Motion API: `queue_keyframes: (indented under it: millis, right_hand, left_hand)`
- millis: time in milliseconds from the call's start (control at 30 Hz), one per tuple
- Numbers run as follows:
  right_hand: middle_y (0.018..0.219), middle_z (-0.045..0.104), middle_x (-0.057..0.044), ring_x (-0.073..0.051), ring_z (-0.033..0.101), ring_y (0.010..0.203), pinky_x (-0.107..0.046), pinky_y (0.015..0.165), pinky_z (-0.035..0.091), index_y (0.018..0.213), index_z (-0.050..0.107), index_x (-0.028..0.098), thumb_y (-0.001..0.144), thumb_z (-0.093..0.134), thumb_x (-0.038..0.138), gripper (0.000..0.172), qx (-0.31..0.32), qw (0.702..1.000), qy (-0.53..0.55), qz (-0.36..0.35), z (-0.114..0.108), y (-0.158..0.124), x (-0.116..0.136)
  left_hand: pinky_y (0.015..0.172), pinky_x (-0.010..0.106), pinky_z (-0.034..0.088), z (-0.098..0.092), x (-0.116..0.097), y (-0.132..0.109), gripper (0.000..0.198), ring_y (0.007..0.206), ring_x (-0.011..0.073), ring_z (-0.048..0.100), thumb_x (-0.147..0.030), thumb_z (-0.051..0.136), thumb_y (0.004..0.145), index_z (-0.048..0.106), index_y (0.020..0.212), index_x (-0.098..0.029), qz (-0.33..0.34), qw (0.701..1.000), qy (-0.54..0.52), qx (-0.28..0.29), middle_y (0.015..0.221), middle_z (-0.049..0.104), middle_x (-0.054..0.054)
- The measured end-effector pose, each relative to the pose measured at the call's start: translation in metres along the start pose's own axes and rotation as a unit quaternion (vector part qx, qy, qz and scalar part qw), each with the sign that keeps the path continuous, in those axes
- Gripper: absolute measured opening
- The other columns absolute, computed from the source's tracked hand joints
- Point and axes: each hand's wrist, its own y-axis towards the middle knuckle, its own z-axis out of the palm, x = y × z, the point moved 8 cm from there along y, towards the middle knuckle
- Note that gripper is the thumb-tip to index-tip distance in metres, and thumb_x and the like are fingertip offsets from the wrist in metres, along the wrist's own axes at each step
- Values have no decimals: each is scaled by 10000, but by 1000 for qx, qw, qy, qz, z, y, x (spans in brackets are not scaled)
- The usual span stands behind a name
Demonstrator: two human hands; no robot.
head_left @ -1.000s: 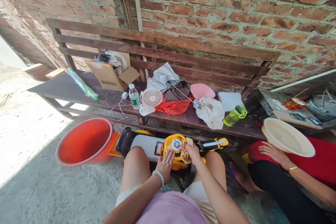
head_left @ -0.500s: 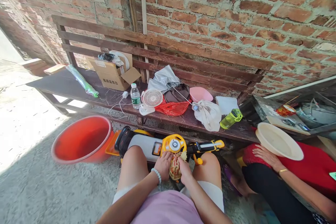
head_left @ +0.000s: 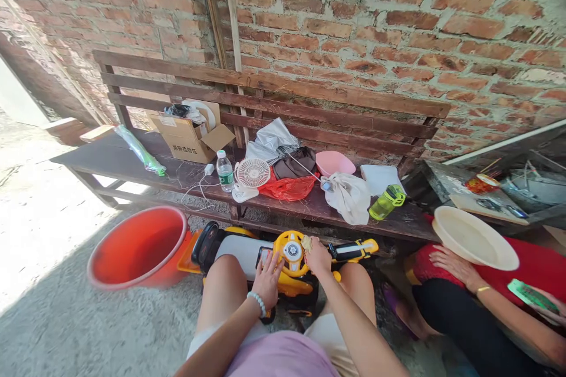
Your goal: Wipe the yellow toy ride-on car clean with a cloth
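Observation:
My left hand (head_left: 266,284) has its fingers stretched out and apart, over the left side of the yellow steering wheel (head_left: 279,245) of a toy ride-on vehicle (head_left: 239,250). My right hand (head_left: 319,258) is closed at the wheel's right side. A small crumpled pale-yellow thing (head_left: 306,242) sticks out from its fingers; what kind it is, I cannot tell. The rest of it is hidden by the hand. The vehicle stands across in front of my knees, with its grey-white seat to the left.
A wooden bench (head_left: 203,185) bears a cardboard box (head_left: 188,144), water bottle (head_left: 225,172), white fan (head_left: 253,174), red bag (head_left: 289,188) and green bottle (head_left: 387,203). An orange tub (head_left: 137,247) stands left. At right another person's hand (head_left: 455,265) is by a cream basin (head_left: 475,238).
My hands have moved apart and forward to the steering wheel. The red-and-cream patterned thing between them is no longer visible there. A green object has come into view in the other person's hand.

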Motion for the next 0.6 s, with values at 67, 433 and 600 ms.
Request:
queue_keyframes:
  millis: [67, 433, 600]
  right_hand:
    - [1356, 660, -127, -269, 622, 1219, -347, 909, 462, 1427, 527, 248, 925, 546, 188, 506, 1, 998, -54, -38, -5, 6, 16]
    - [1289, 679, -132, -284, 555, 1214, -442, 1021, 375, 1242, 668, 235, 991, 372, 119, 405, -19, 964, -171, -203, -6, 23, 83]
    - [1299, 662, -189, -294, 595, 1224, -421, 979, 429, 1283, 633, 164, 980, 392, 125, 389, -3, 979, -156, -128, -12, 22, 63]
  left_hand:
    - [1282, 606, 24, -6, -3, 0, 860, 1614, 315, -49, -211, 500, 802, 306, 1640, -208, 8, 1000, 5, 11, 1753, 5, 60]
    - [1240, 624, 228, 24, -27, 5, 1063, 1611, 355, 18, -332, 628, 738, 140, 1672, -192, 86, 994, 37, 61, 1734, -58, 122]
    - [1209, 579, 317, 26, -22, 11, 1084, 1609, 361, 56, -279, 661, 704, 171, 1669, -214, 89, 991, 78, 55, 1738, -44, 109]
